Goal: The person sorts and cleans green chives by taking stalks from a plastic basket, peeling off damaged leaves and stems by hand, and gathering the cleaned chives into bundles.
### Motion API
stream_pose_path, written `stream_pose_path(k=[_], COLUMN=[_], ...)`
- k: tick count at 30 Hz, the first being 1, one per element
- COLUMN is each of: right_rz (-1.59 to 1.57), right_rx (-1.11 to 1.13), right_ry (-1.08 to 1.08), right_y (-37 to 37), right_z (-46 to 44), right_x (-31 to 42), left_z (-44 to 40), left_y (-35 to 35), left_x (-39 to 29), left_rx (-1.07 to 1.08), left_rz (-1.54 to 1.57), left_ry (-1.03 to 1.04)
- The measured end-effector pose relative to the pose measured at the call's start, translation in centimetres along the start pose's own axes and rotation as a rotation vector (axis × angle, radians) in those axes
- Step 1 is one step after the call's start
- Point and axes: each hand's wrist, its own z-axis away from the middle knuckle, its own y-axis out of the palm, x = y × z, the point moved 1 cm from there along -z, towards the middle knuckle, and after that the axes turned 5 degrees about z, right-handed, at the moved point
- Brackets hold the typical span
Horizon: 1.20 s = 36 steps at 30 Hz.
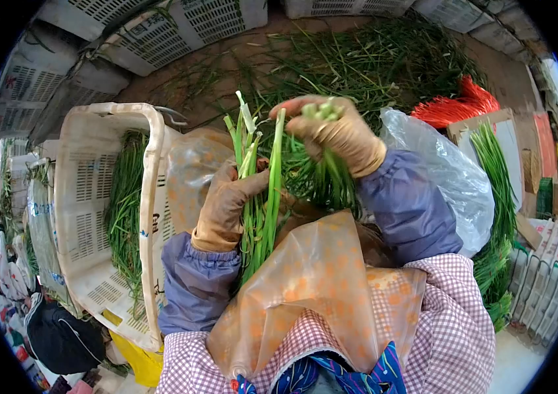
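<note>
My left hand (pixel 223 207), in a tan glove, is wrapped round a loose bunch of green onions (pixel 257 223). Their pale root ends point up and the green leaves hang down over my apron. To its right my right hand (pixel 338 131), gloved too, grips a second bunch of green onions (pixel 337 180). The pale ends of that bunch show above the fist and its leaves droop below. The right fingertips are close to the top of one tall stalk from the left bunch; whether they touch it I cannot tell. A translucent orange-patterned plastic apron (pixel 312 269) covers my lap.
A white plastic crate (pixel 154 151) with long greens stands at my left. Leaf trimmings (pixel 371 65) litter the floor ahead. At right are red ties (pixel 463 104), a clear plastic bag (pixel 450 177) and more green stalks (pixel 495 171). Stacked crates (pixel 167 36) line the back.
</note>
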Motion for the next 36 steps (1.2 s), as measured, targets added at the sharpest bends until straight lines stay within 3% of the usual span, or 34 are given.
stream_pose_path(k=[3, 5, 7, 9, 11, 12, 13, 15, 17, 19, 21, 23, 29, 33, 35, 36], right_rz=[0.116, 0.119, 0.096, 0.188, 0.248, 0.396, 0.333, 0.405, 0.112, 0.124, 0.097, -0.033, -0.087, -0.092, -0.052, -0.091], right_rx=[0.044, -0.026, -0.322, -0.546, -0.795, -0.553, -0.339, -0.289, -0.020, -0.018, 0.088, 0.033, -0.006, 0.108, 0.007, 0.012], right_ry=[-0.076, -0.419, -0.509, -0.506, -0.467, -0.742, -0.760, -0.696, -0.322, -0.137, 0.011, 0.104, 0.093, 0.093, 0.089, 0.048], right_y=[0.8, -2.9, -8.6, -15.8, -17.9, -17.8, -17.5, -12.3, -8.3, -3.8, -1.2, 1.2, 1.7, 1.5, 1.2, 0.9], right_z=[-0.3, -2.0, -2.5, -1.6, -1.0, -1.0, -0.9, -0.9, -0.3, 0.5, 0.4, 0.3, -0.8, -0.6, -0.7, -1.1], right_x=[-0.7, 0.1, 3.2, 5.8, 6.8, 7.0, 6.4, 4.6, 2.2, 0.7, -1.2, -2.4, -3.2, -3.4, -3.2, -3.3], left_z=[-0.1, 0.0, 0.2, 0.7, 0.7, 0.7, 0.7, 0.7, 0.6, 0.2, 0.5, 0.5, 0.5, 0.3, 0.7, 1.2], left_y=[0.3, -0.4, -1.1, -1.4, -1.5, -1.2, -0.8, 0.3, 0.2, -1.2, -1.1, -0.7, -1.1, -0.9, -0.3, -0.1], left_x=[0.3, 0.2, -0.1, -0.8, -0.8, -0.6, -0.5, -0.8, -0.8, -0.7, -0.5, -0.2, -0.3, -0.7, -0.5, -0.2], left_rx=[0.036, 0.044, -0.036, -0.064, 0.056, 0.138, 0.141, 0.132, 0.126, 0.109, 0.096, 0.091, 0.024, 0.030, 0.027, 0.000], left_rz=[-0.089, -0.151, -0.012, 0.057, 0.197, 0.352, 0.354, 0.362, 0.342, 0.116, 0.106, 0.102, 0.081, 0.035, 0.033, -0.174], left_ry=[0.033, 0.086, 0.148, 0.085, 0.095, 0.032, 0.026, 0.087, 0.098, 0.106, 0.155, 0.200, 0.203, 0.103, 0.067, 0.204])
